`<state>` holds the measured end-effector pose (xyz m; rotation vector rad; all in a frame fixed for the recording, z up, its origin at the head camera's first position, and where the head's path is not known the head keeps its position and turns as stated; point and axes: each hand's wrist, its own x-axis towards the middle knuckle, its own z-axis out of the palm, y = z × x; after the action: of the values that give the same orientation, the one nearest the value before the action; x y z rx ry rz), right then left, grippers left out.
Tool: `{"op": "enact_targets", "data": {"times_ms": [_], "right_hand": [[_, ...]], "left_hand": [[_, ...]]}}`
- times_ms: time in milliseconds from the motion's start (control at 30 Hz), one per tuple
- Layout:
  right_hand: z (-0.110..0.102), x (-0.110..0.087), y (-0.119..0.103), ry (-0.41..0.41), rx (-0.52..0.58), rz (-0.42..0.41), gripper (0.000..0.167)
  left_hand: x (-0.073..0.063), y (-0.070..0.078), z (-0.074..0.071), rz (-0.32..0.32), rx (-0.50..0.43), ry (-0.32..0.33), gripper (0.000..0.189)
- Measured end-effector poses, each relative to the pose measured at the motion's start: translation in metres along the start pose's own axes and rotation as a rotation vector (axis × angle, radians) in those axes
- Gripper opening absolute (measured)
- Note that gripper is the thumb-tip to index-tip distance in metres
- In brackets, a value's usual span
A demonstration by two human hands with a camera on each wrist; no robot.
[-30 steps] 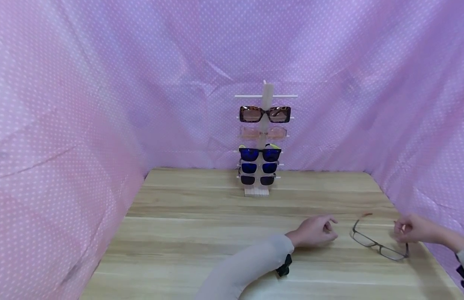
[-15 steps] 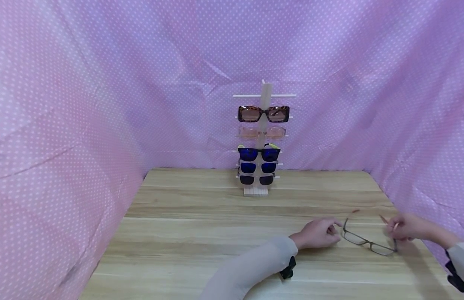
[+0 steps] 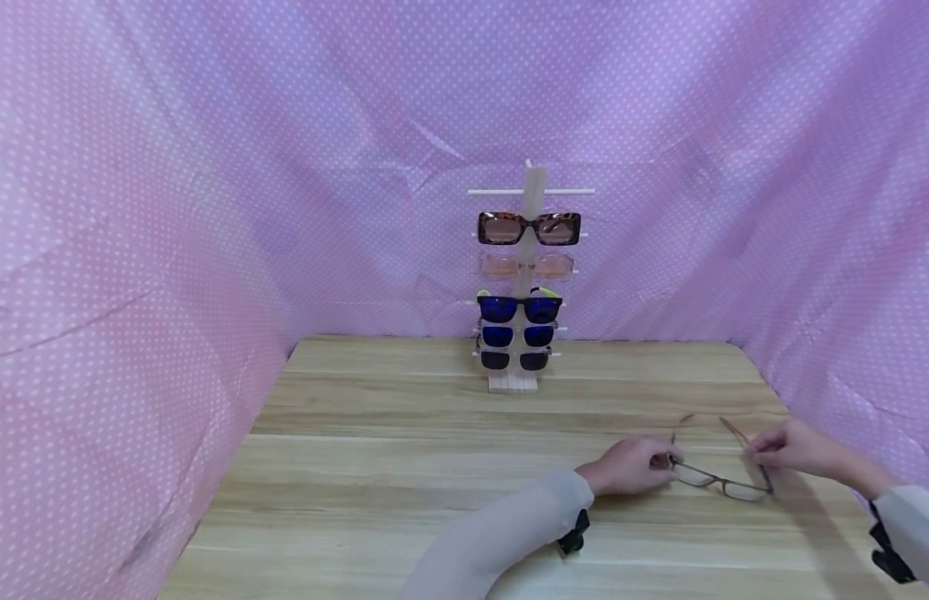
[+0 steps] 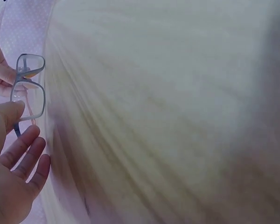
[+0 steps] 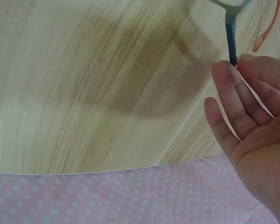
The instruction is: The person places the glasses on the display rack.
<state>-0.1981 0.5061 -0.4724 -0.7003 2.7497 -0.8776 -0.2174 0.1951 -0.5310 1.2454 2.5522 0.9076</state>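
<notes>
A pair of eyeglasses (image 3: 721, 481) with a thin dark frame, clear lenses and orange-brown temple tips is held above the right side of the table, temples unfolded and pointing away. My right hand (image 3: 794, 452) pinches the right temple; in the right wrist view, thumb and index finger meet on that dark temple (image 5: 231, 42). At the other end, my left hand (image 3: 631, 467) has its thumb and index finger at the left hinge. The left wrist view has the left thumb over the edge of the frame (image 4: 45, 100), with the other fingers spread loosely.
A wooden display stand (image 3: 534, 187) at the back of the table (image 3: 374, 467) bears several sunglasses, tortoiseshell ones (image 3: 530, 225) uppermost. Above them a white rod (image 3: 494, 192) carries none. Pink dotted cloth (image 3: 359, 167) encloses the back and sides.
My right hand has carried the eyeglasses leftward to my left hand, whose fingers now meet the left hinge. The left hand has barely moved.
</notes>
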Motion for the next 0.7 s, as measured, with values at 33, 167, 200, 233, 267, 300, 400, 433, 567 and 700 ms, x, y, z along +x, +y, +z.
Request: {"op": "enact_targets", "data": {"times_ms": [33,167,200,233,267,300,400,433,567,700], "right_hand": [[0.002,0.001,-0.001,0.016,-0.001,-0.001,0.008],[0.008,0.003,-0.005,0.003,0.063,-0.038,0.016],[0.009,0.004,-0.006,-0.014,0.084,-0.052,0.017],[0.010,0.004,-0.008,-0.029,0.099,-0.063,0.017],[0.010,0.004,-0.010,-0.052,0.111,-0.061,0.016],[0.011,0.005,-0.013,-0.064,0.106,-0.057,0.014],[0.011,0.005,-0.020,-0.100,0.103,-0.012,0.014],[0.011,0.006,-0.022,-0.103,0.095,0.004,0.015],[0.010,0.007,-0.023,-0.132,0.099,0.052,0.025],[0.009,0.009,-0.023,-0.141,0.109,0.044,0.033]], "left_hand": [[-0.001,0.000,-0.001,-0.006,-0.009,0.001,0.026],[-0.005,0.000,-0.005,-0.067,-0.065,0.024,0.017],[-0.005,-0.001,-0.006,-0.079,-0.077,0.038,0.016],[-0.006,-0.002,-0.006,-0.091,-0.089,0.051,0.015],[-0.006,-0.003,-0.007,-0.103,-0.100,0.062,0.015],[-0.006,-0.005,-0.007,-0.115,-0.112,0.071,0.014],[-0.006,-0.012,-0.008,-0.105,-0.126,0.098,0.012],[-0.006,-0.014,-0.009,-0.103,-0.129,0.105,0.011],[-0.008,-0.020,-0.013,-0.101,-0.155,0.128,0.010],[-0.009,-0.025,-0.018,-0.084,-0.168,0.150,0.009]]}}
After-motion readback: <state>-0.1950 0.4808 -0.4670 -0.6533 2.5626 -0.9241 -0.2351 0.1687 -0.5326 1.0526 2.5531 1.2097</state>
